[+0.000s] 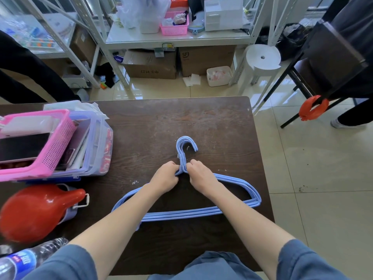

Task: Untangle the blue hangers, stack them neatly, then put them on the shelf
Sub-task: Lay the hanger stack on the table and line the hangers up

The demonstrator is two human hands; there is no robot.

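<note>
Several blue hangers (pixel 193 214) lie stacked flat on the dark wooden table (pixel 222 138), their hooks bunched together and pointing away from me. My left hand (pixel 164 177) pinches the necks of the hangers from the left. From the right, my right hand (pixel 200 176) grips the same necks. Both forearms cross over the hangers' shoulders and hide parts of them. The white shelf (pixel 177 38) stands beyond the table's far edge.
A pink basket (pixel 56 142) inside clear bins sits at the table's left. A red gourd-shaped container (pixel 34 213) and a water bottle (pixel 24 257) lie at the near left. Cardboard boxes, a white stool (pixel 262 57) and a dark chair (pixel 327 55) stand on the tiled floor.
</note>
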